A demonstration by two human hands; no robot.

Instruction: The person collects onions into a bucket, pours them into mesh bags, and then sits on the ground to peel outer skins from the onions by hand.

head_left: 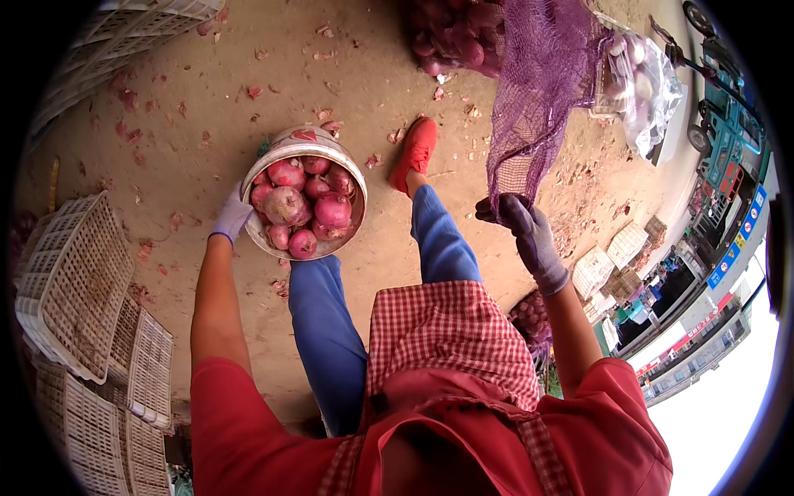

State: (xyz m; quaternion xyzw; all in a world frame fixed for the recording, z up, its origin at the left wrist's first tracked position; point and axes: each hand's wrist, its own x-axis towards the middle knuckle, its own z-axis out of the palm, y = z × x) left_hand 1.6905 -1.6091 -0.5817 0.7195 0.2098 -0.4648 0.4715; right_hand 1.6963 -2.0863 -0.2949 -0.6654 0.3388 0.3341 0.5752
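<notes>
My left hand [232, 215], in a pale glove, grips the rim of a round whitish bucket [361, 194] on its left side. Red onions [287, 206] fill the bucket, which is tilted so that its mouth shows. Out to the right, my right hand [529, 240], in a greyish-purple glove, is closed on the edge of a purple mesh bag [542, 91]. The mesh hangs stretched out beyond the hand, and its upper part passes out of view at the top. What lies inside the bag's upper end cannot be made out.
White plastic crates [74, 281] stand stacked at the left, with more crates [116, 41] at the far left. A mesh sack of onions [455, 37] lies ahead, beside a clear plastic bag [653, 107]. Onion skins litter the ground. Vehicles [732, 124] stand at the right.
</notes>
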